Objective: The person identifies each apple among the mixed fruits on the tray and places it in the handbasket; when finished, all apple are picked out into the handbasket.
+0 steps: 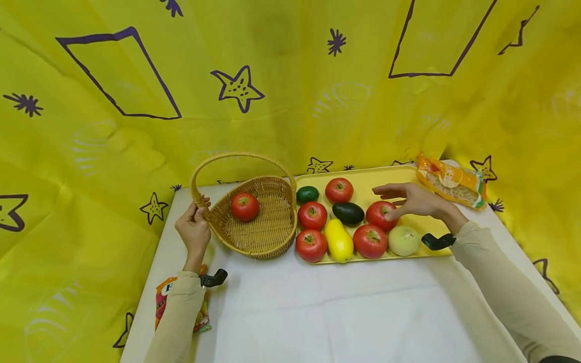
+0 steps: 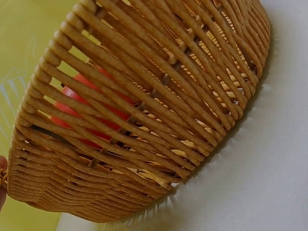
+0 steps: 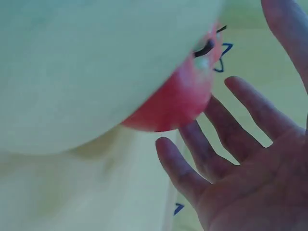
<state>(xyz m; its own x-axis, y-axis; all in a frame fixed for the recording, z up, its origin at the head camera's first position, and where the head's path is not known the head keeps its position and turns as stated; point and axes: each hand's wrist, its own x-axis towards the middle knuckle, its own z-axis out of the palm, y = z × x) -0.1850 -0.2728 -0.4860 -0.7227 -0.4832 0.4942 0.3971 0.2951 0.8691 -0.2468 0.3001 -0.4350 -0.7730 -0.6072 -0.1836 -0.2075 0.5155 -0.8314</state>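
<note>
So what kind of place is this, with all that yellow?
Probably a little indoor table set up for practice or play, though I can't be sure. A starry yellow sheet hangs behind the white table, where a basket and a tray of fruit sit side by side.

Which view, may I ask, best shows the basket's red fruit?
The head view: the red fruit lies unobstructed in the basket. The left wrist view shows it only through the basket's gaps; the right wrist view, not at all.

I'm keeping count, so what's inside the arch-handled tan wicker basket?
One round, glossy red fruit sits inside the tan wicker basket. The spot directly beneath the fruit is covered and cannot be seen.
</note>
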